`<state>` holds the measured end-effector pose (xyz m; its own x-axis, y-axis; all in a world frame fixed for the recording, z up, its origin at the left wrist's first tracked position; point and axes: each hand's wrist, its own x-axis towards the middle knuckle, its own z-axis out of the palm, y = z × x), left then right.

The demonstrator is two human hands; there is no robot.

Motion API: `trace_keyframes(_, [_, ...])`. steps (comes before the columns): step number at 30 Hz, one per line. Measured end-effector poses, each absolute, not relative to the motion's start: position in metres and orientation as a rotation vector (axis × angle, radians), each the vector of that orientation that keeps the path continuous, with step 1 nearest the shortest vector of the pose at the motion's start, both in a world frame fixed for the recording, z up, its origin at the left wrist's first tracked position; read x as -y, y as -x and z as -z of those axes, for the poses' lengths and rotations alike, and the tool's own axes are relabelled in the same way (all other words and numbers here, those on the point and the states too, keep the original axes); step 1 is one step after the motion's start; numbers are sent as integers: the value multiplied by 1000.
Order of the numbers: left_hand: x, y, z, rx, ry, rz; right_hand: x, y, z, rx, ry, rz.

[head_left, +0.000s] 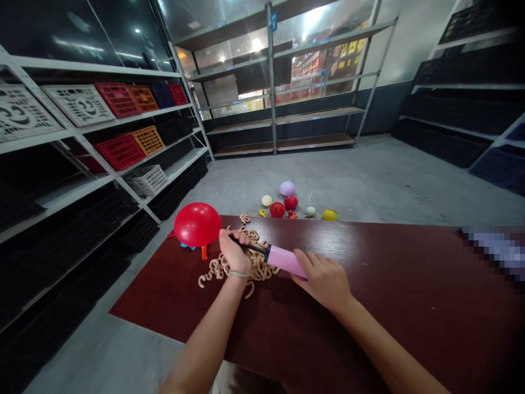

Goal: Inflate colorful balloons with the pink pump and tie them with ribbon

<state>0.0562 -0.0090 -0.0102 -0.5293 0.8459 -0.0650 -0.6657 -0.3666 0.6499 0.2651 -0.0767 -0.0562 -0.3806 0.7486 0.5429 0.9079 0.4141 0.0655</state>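
Bare forearms of mine rise from the bottom edge of the frame, a pale green band around the left wrist. They lead to a pink hand pump at the middle of the frame, its narrow black part pointing to the left.

For good pumping, I judge that the left hand should pinch the balloon's neck firmly against the tip so no air leaks, while the right works in straight, even strokes, without bending the thin part or overfilling the rubber.

My left hand is curled closed around the black end, thumb lying along it; the red balloon, round and swollen, sits just beyond it at centre left. My fingers hide the neck, so I cannot tell how well it is seated. My right hand, right of centre, wraps the pink barrel with no gap that I can see.

Below the pump, tan curls lie heaped on the dark red table. An orange piece shows under the balloon, close to the heap.
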Motion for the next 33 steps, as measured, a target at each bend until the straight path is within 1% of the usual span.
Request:
trace_keyframes(3, [15,-85,19,-777,-503,-1887,80,-255,61,2214,1453,364])
trace_keyframes(6, [10,-84,23,-802,-542,-1857,77,-258,62,2237,1463,313])
trace_keyframes(13, [-9,-20,12,-830,-388,-2034,65,-291,55,2304,1343,538])
trace_keyframes(16, [-7,-21,9,-845,-355,-2076,67,-291,54,2294,1335,557])
trace_keyframes(22, [13,-80,16,-795,-539,-1914,80,-260,56,2197,1416,339])
trace_keyframes(25, [15,-88,21,-805,-591,-1862,80,-256,58,2201,1450,251])
trace_keyframes(27, [11,-79,20,-812,-580,-1894,76,-263,59,2237,1438,283])
trace_keyframes(33, [-3,-26,6,-856,-411,-2075,63,-298,59,2288,1378,536])
